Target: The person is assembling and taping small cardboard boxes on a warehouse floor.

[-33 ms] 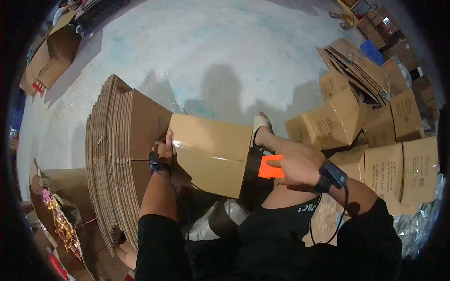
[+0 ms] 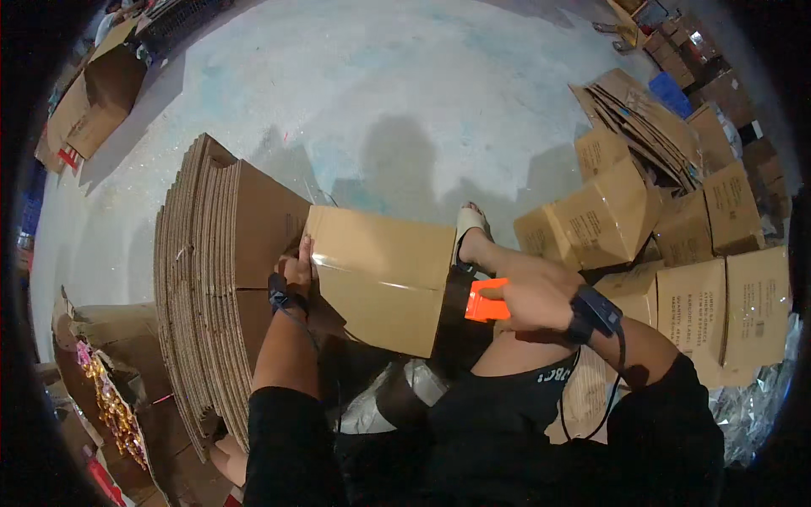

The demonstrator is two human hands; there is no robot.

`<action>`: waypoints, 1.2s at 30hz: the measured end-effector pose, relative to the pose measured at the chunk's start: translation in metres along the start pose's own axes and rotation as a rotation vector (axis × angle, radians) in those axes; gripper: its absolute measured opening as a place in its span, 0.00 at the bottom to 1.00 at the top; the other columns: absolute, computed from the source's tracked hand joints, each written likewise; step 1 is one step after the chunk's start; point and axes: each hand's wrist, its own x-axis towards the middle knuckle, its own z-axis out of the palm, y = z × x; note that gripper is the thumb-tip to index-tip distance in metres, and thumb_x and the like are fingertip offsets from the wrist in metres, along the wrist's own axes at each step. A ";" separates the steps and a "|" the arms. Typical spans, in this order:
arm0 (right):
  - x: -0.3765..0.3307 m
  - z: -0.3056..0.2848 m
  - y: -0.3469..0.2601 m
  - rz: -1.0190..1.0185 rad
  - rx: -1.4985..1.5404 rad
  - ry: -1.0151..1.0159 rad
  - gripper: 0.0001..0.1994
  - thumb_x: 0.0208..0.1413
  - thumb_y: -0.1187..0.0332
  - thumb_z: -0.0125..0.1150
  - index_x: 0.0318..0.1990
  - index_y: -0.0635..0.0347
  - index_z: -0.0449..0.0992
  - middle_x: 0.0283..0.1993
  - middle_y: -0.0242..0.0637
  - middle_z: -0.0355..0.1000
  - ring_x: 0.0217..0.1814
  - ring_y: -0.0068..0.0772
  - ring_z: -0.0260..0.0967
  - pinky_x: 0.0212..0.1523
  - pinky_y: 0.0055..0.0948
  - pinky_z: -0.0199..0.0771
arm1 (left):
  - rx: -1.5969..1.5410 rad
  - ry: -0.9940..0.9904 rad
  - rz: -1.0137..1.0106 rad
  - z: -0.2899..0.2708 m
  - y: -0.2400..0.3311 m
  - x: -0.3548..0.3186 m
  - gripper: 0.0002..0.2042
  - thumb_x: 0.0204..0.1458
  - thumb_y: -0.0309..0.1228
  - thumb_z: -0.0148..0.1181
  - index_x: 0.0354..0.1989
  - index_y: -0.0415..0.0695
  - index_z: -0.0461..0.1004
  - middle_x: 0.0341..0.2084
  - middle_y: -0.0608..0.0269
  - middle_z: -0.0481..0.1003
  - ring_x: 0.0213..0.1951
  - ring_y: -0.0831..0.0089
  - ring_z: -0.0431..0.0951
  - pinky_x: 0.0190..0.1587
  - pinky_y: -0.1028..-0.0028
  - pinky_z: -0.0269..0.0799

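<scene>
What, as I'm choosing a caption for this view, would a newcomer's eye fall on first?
Probably the bright orange tool in the right hand, just right of centre. Next might come the cardboard box at the centre, with the left hand at its left edge, then the thick stack of flattened cartons to its left.

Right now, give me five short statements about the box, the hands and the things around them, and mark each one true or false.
1. The left hand is at the left side of the box. True.
2. The right hand holds something blue. False: the right hand holds an orange tool.
3. The cardboard stack stands right of the box. False: the cardboard stack is left of it.
4. More boxes lie to the right. True.
5. Both hands are empty. False.
</scene>
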 end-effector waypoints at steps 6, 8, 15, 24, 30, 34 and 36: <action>0.038 0.030 0.004 -0.074 -0.181 0.007 0.26 0.35 0.62 0.69 0.49 0.44 0.78 0.33 0.43 0.77 0.38 0.45 0.76 0.37 0.43 0.75 | 0.069 -0.081 -0.033 0.003 -0.012 0.009 0.43 0.53 0.68 0.39 0.42 0.32 0.77 0.40 0.29 0.73 0.47 0.36 0.73 0.50 0.52 0.69; 0.055 0.042 0.001 -0.087 -0.151 0.002 0.25 0.35 0.61 0.69 0.48 0.46 0.78 0.34 0.44 0.77 0.38 0.46 0.76 0.38 0.43 0.75 | 0.054 -0.064 -0.035 0.004 -0.028 0.010 0.42 0.54 0.68 0.38 0.43 0.32 0.77 0.42 0.29 0.73 0.48 0.37 0.73 0.51 0.52 0.69; 0.107 0.066 -0.014 0.067 0.020 -0.211 0.17 0.32 0.58 0.69 0.28 0.62 0.82 0.28 0.46 0.77 0.32 0.46 0.76 0.33 0.42 0.75 | 0.172 -0.218 -0.020 -0.008 -0.016 0.008 0.40 0.56 0.64 0.38 0.54 0.34 0.69 0.52 0.36 0.70 0.51 0.40 0.73 0.53 0.52 0.69; 0.141 0.167 0.024 0.021 -0.190 -0.308 0.20 0.41 0.52 0.66 0.35 0.59 0.83 0.37 0.45 0.79 0.41 0.45 0.76 0.41 0.42 0.74 | 0.317 0.189 0.146 0.055 0.124 -0.147 0.53 0.49 0.65 0.48 0.68 0.29 0.40 0.67 0.26 0.37 0.69 0.34 0.36 0.66 0.40 0.36; 0.174 0.229 0.098 0.367 -0.113 -0.251 0.18 0.42 0.54 0.65 0.36 0.59 0.82 0.37 0.43 0.78 0.40 0.43 0.75 0.40 0.41 0.74 | 0.282 -0.341 0.820 0.069 0.145 -0.230 0.52 0.46 0.63 0.55 0.69 0.36 0.44 0.68 0.31 0.40 0.70 0.38 0.39 0.65 0.39 0.38; 0.188 0.237 0.087 0.354 -0.083 -0.151 0.18 0.43 0.55 0.65 0.36 0.59 0.81 0.37 0.43 0.77 0.40 0.43 0.75 0.39 0.40 0.73 | 0.140 -0.240 0.722 0.051 0.092 -0.221 0.45 0.46 0.54 0.64 0.64 0.34 0.53 0.66 0.35 0.49 0.67 0.41 0.50 0.65 0.45 0.47; 0.194 0.236 0.082 0.321 -0.065 -0.148 0.17 0.43 0.55 0.65 0.36 0.59 0.81 0.36 0.43 0.77 0.39 0.43 0.75 0.39 0.40 0.73 | 0.071 0.010 0.162 0.026 0.072 -0.205 0.46 0.44 0.50 0.69 0.63 0.31 0.52 0.64 0.32 0.52 0.63 0.41 0.57 0.62 0.50 0.55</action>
